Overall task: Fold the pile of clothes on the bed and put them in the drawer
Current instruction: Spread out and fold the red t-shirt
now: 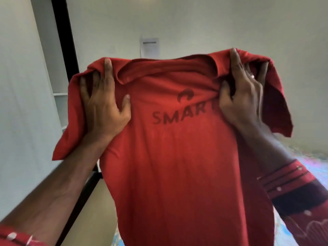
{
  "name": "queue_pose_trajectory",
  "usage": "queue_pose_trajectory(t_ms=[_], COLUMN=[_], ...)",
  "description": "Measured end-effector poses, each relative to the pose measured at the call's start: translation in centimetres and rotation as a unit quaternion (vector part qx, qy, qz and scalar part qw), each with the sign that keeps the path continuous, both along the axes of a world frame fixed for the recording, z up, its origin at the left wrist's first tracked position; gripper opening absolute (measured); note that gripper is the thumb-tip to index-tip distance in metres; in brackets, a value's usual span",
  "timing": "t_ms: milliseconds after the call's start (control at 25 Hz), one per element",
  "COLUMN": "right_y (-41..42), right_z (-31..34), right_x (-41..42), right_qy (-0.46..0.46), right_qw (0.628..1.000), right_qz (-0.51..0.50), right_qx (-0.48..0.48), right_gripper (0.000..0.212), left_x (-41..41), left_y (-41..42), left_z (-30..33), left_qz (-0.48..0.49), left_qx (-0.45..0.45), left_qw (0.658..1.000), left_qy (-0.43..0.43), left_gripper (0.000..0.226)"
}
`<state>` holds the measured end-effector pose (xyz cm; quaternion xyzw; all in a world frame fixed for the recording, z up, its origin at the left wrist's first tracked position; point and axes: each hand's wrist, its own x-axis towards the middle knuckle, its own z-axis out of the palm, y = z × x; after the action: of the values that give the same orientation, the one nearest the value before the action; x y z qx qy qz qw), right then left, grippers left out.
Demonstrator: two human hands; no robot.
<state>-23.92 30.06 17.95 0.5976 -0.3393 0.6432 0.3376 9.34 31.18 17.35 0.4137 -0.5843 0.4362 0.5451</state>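
A red T-shirt (177, 157) with a dark logo and the letters "SMART" hangs upright in front of me, filling most of the view. My left hand (101, 103) grips its left shoulder, fingers curled over the fabric beside the collar. My right hand (245, 96) grips the right shoulder the same way, bunching the cloth over the end of the print. Both sleeves droop outward past my hands. The shirt's lower part runs out of the frame at the bottom. The rest of the clothes pile and the drawer are not in view.
A white wall (213, 23) with a paper sheet (150, 47) stuck on it stands behind the shirt. A dark door frame (65, 36) is at the left. The patterned bedsheet (312, 162) shows at the right, a wooden bed edge (92, 206) at the lower left.
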Motion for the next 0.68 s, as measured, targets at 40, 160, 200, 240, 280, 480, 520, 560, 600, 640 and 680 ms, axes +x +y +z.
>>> queue_pose_trajectory(t_ms=[40,160,200,240,280,480,520,560,600,640,680], right_y=[-0.4,-2.9,-3.9,-4.8,-5.9,-13.0,-14.5,-16.0,-17.1,-18.4,-19.8], right_z=[-0.8,-7.4,-10.4,-13.2,-16.2,-29.8,-31.9,-33.7,-35.2,-36.5,-37.8], right_x=[-0.1,-1.2,-1.8,-2.3,-2.8,-4.2,-4.6,-4.9,-5.1,-5.2,-5.2], right_qy=[0.003,0.026,0.034,0.041,0.049,0.109,0.116,0.122,0.127,0.130,0.131], right_qw=[1.000,0.994,0.990,0.985,0.978,0.927,0.917,0.908,0.902,0.896,0.890], right_qz=[0.002,-0.005,-0.008,-0.013,-0.020,-0.090,-0.104,-0.118,-0.132,-0.145,-0.156], right_qx=[0.017,0.102,0.137,0.169,0.200,0.347,0.367,0.383,0.392,0.400,0.408], right_gripper=[0.073,0.074,0.074,0.075,0.074,0.067,0.065,0.063,0.062,0.059,0.057], left_x=[0.0,0.3,0.4,0.6,0.8,0.6,0.4,0.2,0.1,-0.1,-0.2], left_y=[-0.4,-2.5,-3.5,-4.4,-5.5,-11.4,-12.7,-14.2,-15.2,-16.4,-17.8], left_z=[-0.8,-6.5,-9.2,-11.8,-14.6,-27.9,-29.8,-31.5,-32.9,-34.1,-35.4], left_qz=[0.002,0.006,0.010,0.015,0.023,0.041,0.045,0.046,0.047,0.047,0.047], left_qx=[0.015,0.094,0.125,0.155,0.190,0.374,0.397,0.418,0.436,0.451,0.465], left_qw=[1.000,0.995,0.991,0.985,0.978,0.917,0.906,0.896,0.886,0.879,0.872], left_qy=[-0.003,-0.032,-0.050,-0.070,-0.089,-0.131,-0.139,-0.144,-0.148,-0.150,-0.147], left_gripper=[0.089,0.089,0.090,0.091,0.093,0.103,0.106,0.110,0.112,0.113,0.114])
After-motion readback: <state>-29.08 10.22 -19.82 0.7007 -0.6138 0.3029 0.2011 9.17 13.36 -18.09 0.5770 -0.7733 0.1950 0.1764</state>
